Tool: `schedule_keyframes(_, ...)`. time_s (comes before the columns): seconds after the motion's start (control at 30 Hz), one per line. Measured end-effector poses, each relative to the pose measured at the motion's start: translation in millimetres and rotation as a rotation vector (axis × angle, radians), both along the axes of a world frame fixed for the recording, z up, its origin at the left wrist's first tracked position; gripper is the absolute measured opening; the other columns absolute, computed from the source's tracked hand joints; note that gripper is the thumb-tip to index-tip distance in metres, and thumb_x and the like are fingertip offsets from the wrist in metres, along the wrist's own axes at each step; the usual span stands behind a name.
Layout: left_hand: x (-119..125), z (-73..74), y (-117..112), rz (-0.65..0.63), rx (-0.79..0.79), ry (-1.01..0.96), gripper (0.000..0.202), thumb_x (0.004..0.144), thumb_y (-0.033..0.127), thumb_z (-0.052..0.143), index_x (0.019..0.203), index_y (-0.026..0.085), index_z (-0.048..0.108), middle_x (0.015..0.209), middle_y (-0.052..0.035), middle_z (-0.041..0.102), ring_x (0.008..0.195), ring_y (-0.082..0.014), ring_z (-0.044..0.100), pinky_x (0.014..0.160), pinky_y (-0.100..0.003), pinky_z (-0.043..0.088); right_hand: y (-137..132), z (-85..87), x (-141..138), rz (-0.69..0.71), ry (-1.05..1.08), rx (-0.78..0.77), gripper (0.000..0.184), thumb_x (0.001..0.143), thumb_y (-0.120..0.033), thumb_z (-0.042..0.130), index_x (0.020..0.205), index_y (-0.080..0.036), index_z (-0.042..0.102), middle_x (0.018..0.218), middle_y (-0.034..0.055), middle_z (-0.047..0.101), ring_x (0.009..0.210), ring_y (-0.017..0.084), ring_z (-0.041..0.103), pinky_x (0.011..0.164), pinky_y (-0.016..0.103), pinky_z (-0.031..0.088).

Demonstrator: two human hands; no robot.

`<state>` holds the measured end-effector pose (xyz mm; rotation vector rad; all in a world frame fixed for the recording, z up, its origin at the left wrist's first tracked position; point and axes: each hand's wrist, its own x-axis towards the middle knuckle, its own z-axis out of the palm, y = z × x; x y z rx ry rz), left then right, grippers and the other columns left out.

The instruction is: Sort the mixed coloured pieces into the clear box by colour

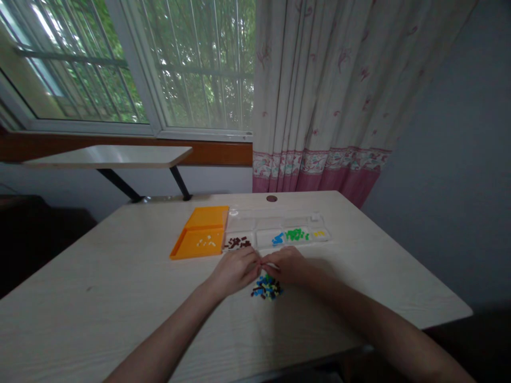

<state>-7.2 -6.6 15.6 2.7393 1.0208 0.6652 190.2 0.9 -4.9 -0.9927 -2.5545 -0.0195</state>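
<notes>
Hands: left hand (238,270) and right hand (290,264) meet fingertip to fingertip just in front of the clear tray (270,221), fingers bent; cannot tell if either pinches a piece, contact spot too small.
Mixed pile (266,288): on table (120,303), in front of the clear tray, right by the fingertips; blue, yellow, green, dark bits jumbled.
Fingertip work: step looks like handling tiny bits at the pile; next move probably calls for a light, precise pinch without scattering neighbours.
Sorted pieces: brown pieces (238,243) front left in the clear tray; blue pieces (277,239) right of them, then green pieces (296,234), yellow pieces (319,234) at right end.
Orange case (207,217): against clear tray's left side; white pieces (206,242) in near half.
In the way: clear tray's low walls; hands cover part of its front edge.
Background: dark round object (272,198) behind clear tray; raised shelf (147,155) behind it, leftward; curtain (315,106) beyond.
</notes>
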Motion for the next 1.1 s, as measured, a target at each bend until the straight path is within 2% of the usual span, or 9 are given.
schedule_keyframes(0.17, 1, -2.4, 2, -0.015, -0.095, -0.233, 0.016, 0.083, 0.023, 0.045, 0.084, 0.017, 0.059, 0.08, -0.0048, 0.058, 0.074, -0.0127, 0.053, 0.063, -0.022, 0.042, 3, 0.3, 4, 0.009, 0.078, 0.043, 0.022, 0.085, -0.032, 0.046, 0.086, -0.023, 0.065, 0.072, 0.0008, 0.069, 0.061, 0.011, 0.06, 0.06, 0.019, 0.038)
schedule_keyframes(0.3, 4, -2.9, 4, 0.017, -0.168, -0.386, 0.014, 0.081, 0.026, 0.052, 0.08, 0.016, 0.062, 0.074, -0.0037, 0.058, 0.069, -0.0118, 0.052, 0.059, -0.021, 0.041, 4, 3.6, 4, 0.03, 0.166, 0.079, 0.026, 0.086, -0.032, 0.044, 0.079, -0.021, 0.066, 0.064, -0.0002, 0.067, 0.054, 0.01, 0.058, 0.055, 0.019, 0.038)
schedule_keyframes(0.53, 8, -3.3, 4, 0.065, -0.23, -0.5, 0.014, 0.077, 0.029, 0.059, 0.078, 0.016, 0.064, 0.073, -0.0038, 0.06, 0.062, -0.0106, 0.051, 0.054, -0.02, 0.04, 2, 7.5, 3, 0.075, 0.3, 0.104, 0.028, 0.086, -0.032, 0.043, 0.079, -0.02, 0.067, 0.066, 0.0004, 0.068, 0.056, 0.01, 0.06, 0.056, 0.019, 0.04)
schedule_keyframes(0.73, 5, 0.5, 2, 0.097, -0.116, -0.539, 0.013, 0.081, 0.025, 0.054, 0.079, 0.016, 0.063, 0.076, -0.005, 0.06, 0.071, -0.0131, 0.054, 0.062, -0.023, 0.043, 10, 4.7, 9, 0.041, 0.236, 0.011, 0.026, 0.086, -0.034, 0.044, 0.085, -0.019, 0.066, 0.077, 0.0025, 0.069, 0.066, 0.011, 0.062, 0.062, 0.019, 0.042)
schedule_keyframes(0.9, -3, 8.8, -1, 0.191, 0.063, -0.629, 0.009, 0.081, 0.021, 0.054, 0.081, 0.016, 0.061, 0.077, -0.005, 0.06, 0.071, -0.0127, 0.054, 0.061, -0.022, 0.043, 13, 12.2, 18, 0.08, 0.002, -0.155, 0.016, 0.08, -0.027, 0.052, 0.082, -0.021, 0.067, 0.064, -0.0004, 0.067, 0.054, 0.01, 0.056, 0.052, 0.018, 0.036)
schedule_keyframes(1.1, -7, 12.2, 0, 0.229, 0.157, -0.65, 0.008, 0.08, 0.02, 0.055, 0.079, 0.016, 0.061, 0.076, -0.0039, 0.06, 0.07, -0.0121, 0.054, 0.06, -0.021, 0.043, 13, 13.5, 20, 0.106, -0.057, -0.212, 0.015, 0.078, -0.028, 0.054, 0.082, -0.022, 0.068, 0.066, 0.0001, 0.067, 0.055, 0.01, 0.056, 0.053, 0.018, 0.034)
